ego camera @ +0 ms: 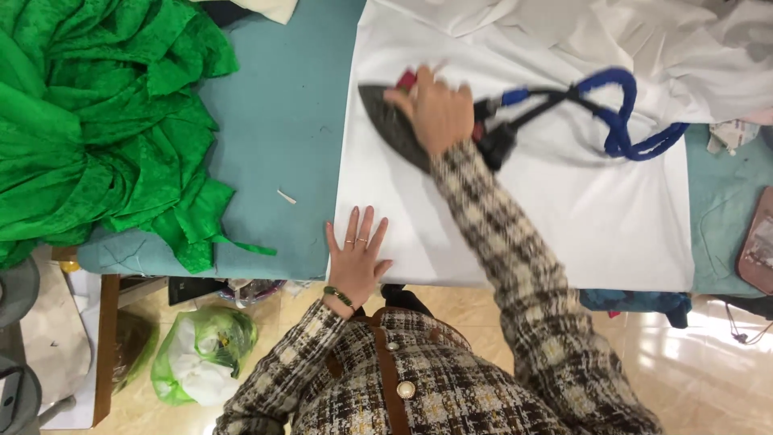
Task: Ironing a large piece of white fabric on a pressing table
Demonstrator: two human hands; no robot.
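Head view: right hand (435, 109) grips the iron (390, 129) on white cloth (564, 209); left hand (357, 258) lies flat, open; green fabric (97, 121) heaped upper left on the teal surface (282, 121).

Green, teal, white and plaid around a dark iron

The right hand (435, 109) grips a dark grey iron (392, 129) with a red spot, trailing a bright blue cord (624, 121) over plain white cloth (564, 209). The left hand (356, 258), wearing a green bead bracelet, lies flat at the cloth's edge. Beyond it, the table (282, 137) cover is teal, with patterned emerald green fabric (97, 121) heaped. The sleeves (515, 242) are brown, cream and yellow plaid.
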